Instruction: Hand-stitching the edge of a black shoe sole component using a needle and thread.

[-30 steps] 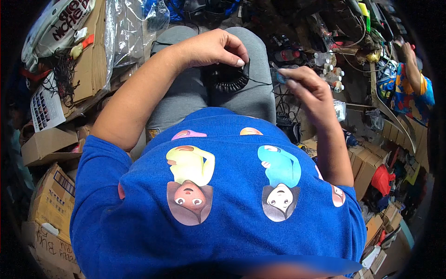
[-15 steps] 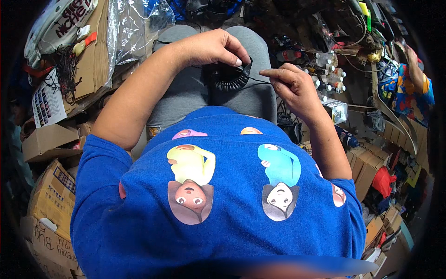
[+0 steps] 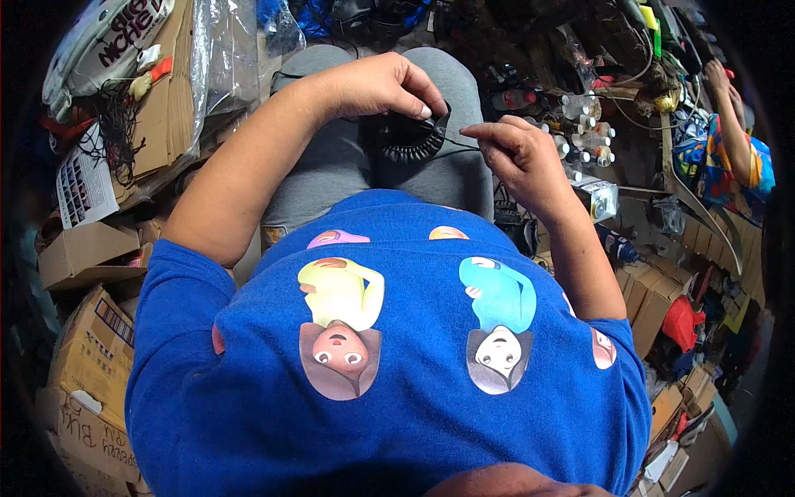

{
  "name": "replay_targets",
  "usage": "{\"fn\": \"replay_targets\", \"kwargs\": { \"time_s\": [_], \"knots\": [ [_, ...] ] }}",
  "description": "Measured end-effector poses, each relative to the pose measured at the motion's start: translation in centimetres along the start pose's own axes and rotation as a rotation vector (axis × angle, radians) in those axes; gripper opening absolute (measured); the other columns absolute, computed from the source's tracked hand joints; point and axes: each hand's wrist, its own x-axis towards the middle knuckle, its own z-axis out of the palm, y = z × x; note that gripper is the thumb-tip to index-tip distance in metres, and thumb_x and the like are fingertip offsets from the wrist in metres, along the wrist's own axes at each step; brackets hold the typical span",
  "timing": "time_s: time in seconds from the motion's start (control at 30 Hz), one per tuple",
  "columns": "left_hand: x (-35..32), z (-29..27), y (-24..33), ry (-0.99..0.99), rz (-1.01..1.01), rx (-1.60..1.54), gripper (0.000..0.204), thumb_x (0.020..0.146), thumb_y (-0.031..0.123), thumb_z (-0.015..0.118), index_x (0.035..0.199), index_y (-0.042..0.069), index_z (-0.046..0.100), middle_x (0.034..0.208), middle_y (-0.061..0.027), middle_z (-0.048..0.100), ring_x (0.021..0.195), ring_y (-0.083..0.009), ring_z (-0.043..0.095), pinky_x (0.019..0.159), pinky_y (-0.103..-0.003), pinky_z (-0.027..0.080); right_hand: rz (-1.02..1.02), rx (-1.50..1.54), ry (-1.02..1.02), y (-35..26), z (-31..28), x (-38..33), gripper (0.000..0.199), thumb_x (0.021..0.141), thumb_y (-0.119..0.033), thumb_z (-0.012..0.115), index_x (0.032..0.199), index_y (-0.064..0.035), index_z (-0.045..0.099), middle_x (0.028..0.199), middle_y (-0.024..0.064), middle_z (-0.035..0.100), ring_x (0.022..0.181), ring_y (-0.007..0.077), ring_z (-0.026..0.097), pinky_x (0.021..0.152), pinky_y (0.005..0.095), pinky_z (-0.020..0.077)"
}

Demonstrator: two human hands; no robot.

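Observation:
Over my lap, my left hand is closed in a pinch on the upper edge of a black rounded piece with a ribbed, coil-like rim. Its kind is unclear, and my fingers and its dark colour hide part of it. From its right side a thin dark cord stretches to my right hand. Thumb and bent fingers of that hand close around the cord's end, while the index finger points toward the black piece. The piece lies against the grey trousers between my thighs.
Several small bottles stand to the right of my knee, near a clear-sided box. Cardboard boxes and flattened cardboard crowd the left. Another person's arm shows at the far right.
My left hand and the black piece hold their place. My right hand has shifted very slightly left. At the far right, the other person's arm has risen.

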Motion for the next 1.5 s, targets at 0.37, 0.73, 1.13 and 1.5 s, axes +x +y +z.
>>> {"fn": "replay_targets", "kwargs": {
  "time_s": [0.37, 0.73, 1.13, 1.5],
  "knots": [
    [0.7, -0.3, -0.6, -0.021, 0.037, 0.001, 0.026, 0.078, 0.010, 0.063, 0.101, 0.001, 0.067, 0.095, -0.0073, 0.067, 0.090, -0.0143, 0.060, 0.087, -0.027, 0.044, -0.048, -0.125, -0.001, 0.0, 1.2, -0.3, 0.028, 0.074, -0.005, 0.060, 0.100, -0.0107, 0.067, 0.073, 0.0122, 0.058, 0.071, 0.0291, 0.059, 0.065, 0.0360, 0.0485],
    [1.2, -0.2, 0.4, -0.026, 0.101, 0.259, 0.025, 0.078, 0.014, 0.066, 0.099, 0.001, 0.068, 0.093, -0.0090, 0.067, 0.089, -0.0172, 0.061, 0.086, -0.030, 0.045, 0.105, 0.307, -0.252, 4.5, 0.0, 2.4, 0.033, 0.075, 0.003, 0.056, 0.101, -0.0114, 0.069, 0.092, 0.0033, 0.054, 0.091, 0.0145, 0.052, 0.081, 0.0254, 0.0423],
    [0.9, -0.1, 0.4, -0.005, 0.076, 0.318, 0.025, 0.076, 0.009, 0.064, 0.100, 0.002, 0.066, 0.092, -0.0088, 0.064, 0.088, -0.0165, 0.059, 0.082, -0.030, 0.046, 0.004, 0.326, -0.092, 3.9, 2.6, 2.5, 0.020, 0.078, -0.008, 0.067, 0.097, -0.0120, 0.070, 0.079, 0.0016, 0.057, 0.076, 0.0127, 0.052, 0.071, 0.0264, 0.0437],
    [-5.4, 2.2, 1.1, 0.448, 0.129, 0.308, 0.026, 0.082, -0.001, 0.044, 0.105, 0.004, 0.055, 0.088, -0.0067, 0.051, 0.079, -0.0123, 0.050, 0.068, -0.024, 0.042, -0.083, -0.001, 0.085, 1.2, 2.6, 0.2, 0.031, 0.072, -0.002, 0.065, 0.099, -0.0167, 0.069, 0.077, 0.0083, 0.052, 0.070, 0.0243, 0.055, 0.061, 0.0342, 0.0452]
  ]
}}
